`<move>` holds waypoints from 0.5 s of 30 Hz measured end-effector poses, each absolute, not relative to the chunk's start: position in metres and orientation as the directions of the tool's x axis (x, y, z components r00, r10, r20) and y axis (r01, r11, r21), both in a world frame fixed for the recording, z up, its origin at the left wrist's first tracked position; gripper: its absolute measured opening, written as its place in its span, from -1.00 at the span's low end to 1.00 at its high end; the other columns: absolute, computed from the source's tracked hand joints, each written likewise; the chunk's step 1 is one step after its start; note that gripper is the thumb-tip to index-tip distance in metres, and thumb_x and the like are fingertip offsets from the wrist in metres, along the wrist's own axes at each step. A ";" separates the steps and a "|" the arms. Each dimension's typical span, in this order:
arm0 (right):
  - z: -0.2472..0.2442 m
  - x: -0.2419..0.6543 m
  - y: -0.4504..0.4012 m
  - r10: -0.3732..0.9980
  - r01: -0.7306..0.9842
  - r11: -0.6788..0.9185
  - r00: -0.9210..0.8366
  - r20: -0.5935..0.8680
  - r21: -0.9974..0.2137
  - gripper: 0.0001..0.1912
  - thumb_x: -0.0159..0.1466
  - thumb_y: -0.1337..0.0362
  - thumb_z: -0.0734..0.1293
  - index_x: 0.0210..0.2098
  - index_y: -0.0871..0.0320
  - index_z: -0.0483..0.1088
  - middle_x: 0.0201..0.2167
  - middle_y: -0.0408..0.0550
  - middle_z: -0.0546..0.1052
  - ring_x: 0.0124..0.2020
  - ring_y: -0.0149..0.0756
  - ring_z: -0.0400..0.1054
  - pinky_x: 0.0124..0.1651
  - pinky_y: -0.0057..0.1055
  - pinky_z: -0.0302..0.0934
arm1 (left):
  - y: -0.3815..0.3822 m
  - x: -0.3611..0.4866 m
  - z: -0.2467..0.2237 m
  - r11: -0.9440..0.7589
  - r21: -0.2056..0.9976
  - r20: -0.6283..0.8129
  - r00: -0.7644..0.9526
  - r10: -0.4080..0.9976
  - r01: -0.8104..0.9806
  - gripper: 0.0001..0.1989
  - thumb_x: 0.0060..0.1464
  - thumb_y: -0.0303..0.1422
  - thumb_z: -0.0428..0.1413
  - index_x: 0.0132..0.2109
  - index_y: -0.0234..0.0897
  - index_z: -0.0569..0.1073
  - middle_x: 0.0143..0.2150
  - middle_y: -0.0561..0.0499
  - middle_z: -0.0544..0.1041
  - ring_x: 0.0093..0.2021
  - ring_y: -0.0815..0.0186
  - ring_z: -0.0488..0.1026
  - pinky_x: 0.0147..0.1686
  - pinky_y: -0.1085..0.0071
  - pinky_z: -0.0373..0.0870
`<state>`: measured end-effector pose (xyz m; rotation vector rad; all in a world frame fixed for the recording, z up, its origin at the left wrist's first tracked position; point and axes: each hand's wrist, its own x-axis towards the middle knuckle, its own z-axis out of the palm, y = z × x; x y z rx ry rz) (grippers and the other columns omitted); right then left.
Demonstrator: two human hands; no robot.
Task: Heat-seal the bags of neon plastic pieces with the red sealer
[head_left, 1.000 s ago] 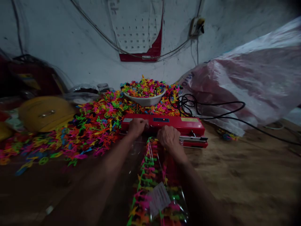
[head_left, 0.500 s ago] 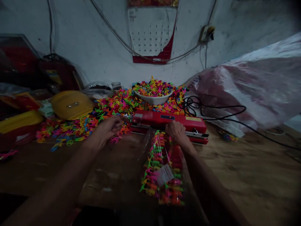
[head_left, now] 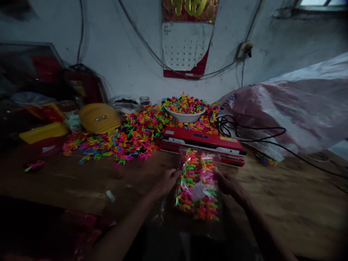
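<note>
Left hand (head_left: 168, 180) and right hand (head_left: 230, 183) grip opposite edges of a bag (head_left: 198, 181) of coloured pieces on the wooden surface (head_left: 285, 203), before a red sealer (head_left: 202, 141). Behind, a white bowl (head_left: 185, 116) holds more pieces beneath a wall calendar (head_left: 187, 45).

Clear packet (head_left: 198, 185) (bright plastic pieces inside) lies flat.

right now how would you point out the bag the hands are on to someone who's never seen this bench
Find the red sealing machine in front of the white bowl. Just below it lies a clear plastic bag, with the left hand and right hand at its sides. Unlike the loose coloured pieces, its pieces are packed, with a white label.
</note>
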<state>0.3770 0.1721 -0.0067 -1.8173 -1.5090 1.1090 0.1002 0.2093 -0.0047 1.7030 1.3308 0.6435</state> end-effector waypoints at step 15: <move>0.012 0.252 0.210 0.431 -0.161 -0.141 -0.898 0.086 -0.977 -0.57 0.33 -0.02 0.18 -0.43 0.20 0.39 -0.63 -0.17 0.33 -0.64 -0.48 0.17 -0.62 -0.56 0.13 | 0.083 0.014 0.046 -0.202 0.941 0.211 -0.003 0.978 0.271 -0.69 0.26 -0.25 -0.16 -0.43 -0.29 0.20 -0.53 0.15 0.13 -0.49 0.47 0.09 -0.48 0.50 0.02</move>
